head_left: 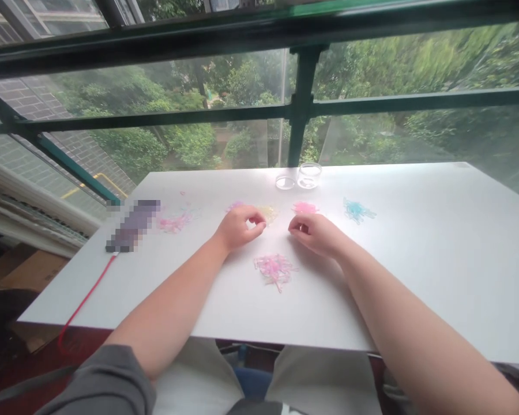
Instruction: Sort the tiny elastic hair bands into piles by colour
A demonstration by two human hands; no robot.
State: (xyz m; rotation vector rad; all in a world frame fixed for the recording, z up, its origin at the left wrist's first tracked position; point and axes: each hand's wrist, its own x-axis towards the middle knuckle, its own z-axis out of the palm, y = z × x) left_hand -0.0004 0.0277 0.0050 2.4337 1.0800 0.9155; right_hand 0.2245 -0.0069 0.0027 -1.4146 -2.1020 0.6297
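Observation:
Several piles of small, thin, translucent coloured pieces, like little bands, lie on the white table. My left hand point(241, 227) is curled, thumb and index finger nearly together, beside a yellow pile point(268, 214); a purple pile point(235, 206) shows partly behind it. My right hand point(315, 231) is also closed, its fingertips pressed together, just in front of a bright pink pile point(305, 207). Whatever either hand pinches is too small or hidden to name. Nearer me, between my forearms, lies a mixed pink pile point(275, 270). A blue pile point(358, 210) sits to the right.
A clear round container point(309, 175) and a shallow clear round lid or dish point(285, 183) stand at the table's back edge. At left are another pink, mixed pile point(173, 222), a blurred-out dark device point(134, 226) and its red cable point(86, 297). Behind runs a green railing point(303, 104).

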